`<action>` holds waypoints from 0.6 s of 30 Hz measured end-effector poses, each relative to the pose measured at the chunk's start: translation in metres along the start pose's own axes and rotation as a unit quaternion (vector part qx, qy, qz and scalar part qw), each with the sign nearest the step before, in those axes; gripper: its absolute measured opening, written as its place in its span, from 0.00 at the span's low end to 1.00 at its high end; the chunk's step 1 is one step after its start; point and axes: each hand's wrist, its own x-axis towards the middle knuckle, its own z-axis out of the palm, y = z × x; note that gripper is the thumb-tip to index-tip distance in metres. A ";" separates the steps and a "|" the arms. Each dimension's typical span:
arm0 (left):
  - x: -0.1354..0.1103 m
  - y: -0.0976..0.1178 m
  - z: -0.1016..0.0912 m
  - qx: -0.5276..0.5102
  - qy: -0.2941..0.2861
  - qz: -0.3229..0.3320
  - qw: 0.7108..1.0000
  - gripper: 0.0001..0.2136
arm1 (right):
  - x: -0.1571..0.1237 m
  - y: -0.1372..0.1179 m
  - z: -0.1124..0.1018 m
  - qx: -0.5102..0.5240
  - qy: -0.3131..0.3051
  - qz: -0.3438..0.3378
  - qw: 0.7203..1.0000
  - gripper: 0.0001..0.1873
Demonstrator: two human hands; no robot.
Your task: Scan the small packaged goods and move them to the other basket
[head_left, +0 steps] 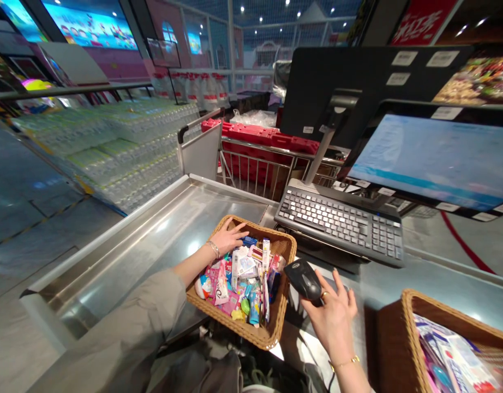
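Resting among half-hidden packets (240,273) in the basket (259,337), left fingers (237,230) loose; right fingers (325,297) gripping the scanner (304,277).

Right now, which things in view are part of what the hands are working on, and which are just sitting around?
In hand:
- left hand resting open on the small packets in the wicker basket
- right hand gripping the black scanner

Lying about:
- keyboard
- screen
- second basket
- trolley
- stacked water bottles

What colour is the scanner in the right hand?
Black: the scanner in the right hand, head view.
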 end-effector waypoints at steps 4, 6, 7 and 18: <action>-0.006 -0.002 -0.013 -0.004 0.005 -0.018 1.000 0.08 | 0.001 -0.006 -0.002 0.011 -0.002 -0.004 1.000 0.17; -0.009 -0.002 -0.017 -0.007 0.015 -0.037 0.999 0.08 | 0.001 -0.008 -0.003 0.014 -0.006 -0.005 1.000 0.17; -0.011 -0.002 -0.018 -0.010 0.021 -0.050 0.998 0.08 | 0.001 -0.009 -0.004 0.015 -0.006 -0.006 1.000 0.17; -0.016 0.011 -0.019 -0.024 0.062 -0.090 0.994 0.08 | -0.009 -0.009 -0.013 0.002 0.013 -0.032 0.999 0.14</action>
